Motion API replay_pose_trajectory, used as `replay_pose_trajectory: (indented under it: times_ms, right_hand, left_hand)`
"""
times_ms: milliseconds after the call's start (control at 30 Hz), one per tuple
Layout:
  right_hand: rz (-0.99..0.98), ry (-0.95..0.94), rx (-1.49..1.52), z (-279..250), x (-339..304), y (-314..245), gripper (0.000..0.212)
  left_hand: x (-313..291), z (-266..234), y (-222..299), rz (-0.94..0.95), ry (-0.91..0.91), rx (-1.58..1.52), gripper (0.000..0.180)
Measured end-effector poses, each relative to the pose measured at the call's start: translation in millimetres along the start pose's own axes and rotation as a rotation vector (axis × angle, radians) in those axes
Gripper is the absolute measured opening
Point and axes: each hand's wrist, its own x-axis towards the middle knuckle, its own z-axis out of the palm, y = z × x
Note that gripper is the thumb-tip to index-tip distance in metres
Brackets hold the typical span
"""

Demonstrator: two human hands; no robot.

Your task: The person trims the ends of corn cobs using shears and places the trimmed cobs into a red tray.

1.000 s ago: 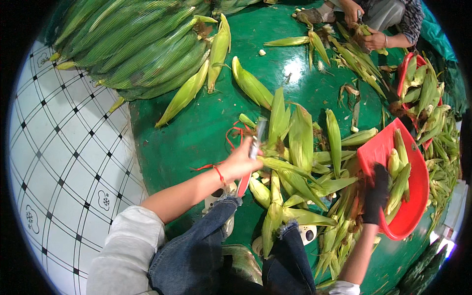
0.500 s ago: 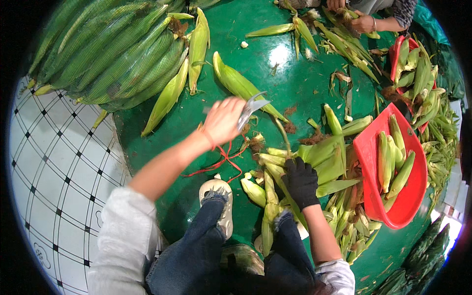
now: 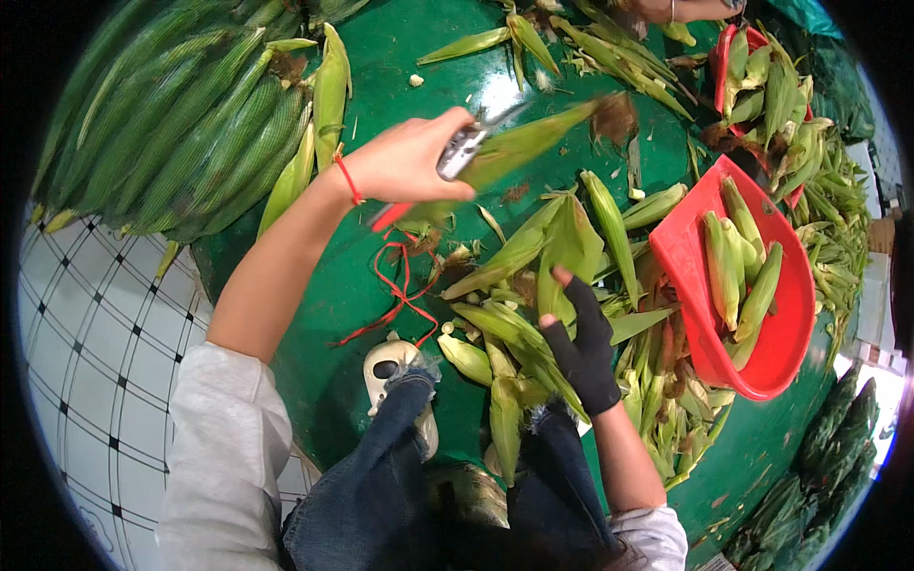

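My left hand (image 3: 414, 157), a red cord at its wrist, is closed around metal shears (image 3: 462, 152) with a red grip end. A green ear of corn (image 3: 538, 141), smeared by motion, slants beneath the same hand, its brown silk pointing to the far right. Whether those fingers also grip the ear is hidden. My right hand (image 3: 583, 347), in a black glove with bare fingertips, is open, thumb and finger apart. It hovers at loose green husks (image 3: 571, 243) and touches or nearly touches them. Nearby lies a peeled-back husk pile (image 3: 519, 333) between my feet.
At right, a red scoop-shaped basket (image 3: 681, 238) holds several trimmed ears. Behind it stands another filled red basket (image 3: 724, 71). Netted corn (image 3: 162, 124) is heaped far left. A red string (image 3: 400, 276) lies by my shoe (image 3: 386, 366). Another person's hand (image 3: 666, 9) shows at the top.
The ear has left the floor and swung round, silk end now far right. My left hand moved farther away with the shears. My right hand's fingers have spread. The view has shifted slightly.
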Motion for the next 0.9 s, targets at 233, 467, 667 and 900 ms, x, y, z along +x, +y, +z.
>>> replay_pose_trajectory:
  times_ms: [233, 467, 667, 900]
  right_hand:
    - [0.238, -0.034, 0.620, 8, 16, -32, 0.077]
    - [0.237, 0.529, 0.689, 14, -31, -39, 0.056]
    - [0.288, 0.411, 0.995, -60, -30, -27, 0.045]
    - [0.301, 0.641, 0.812, -58, -18, -17, 0.027]
  left_hand:
    - [-32, 63, 69, -0.005, 0.174, -0.346, 0.068]
    - [-94, 167, 106, -0.009, 0.217, -0.322, 0.073]
    - [-89, 169, 96, 0.109, -0.302, -0.797, 0.080]
    - [-89, 195, 85, -0.003, -0.237, -1.053, 0.071]
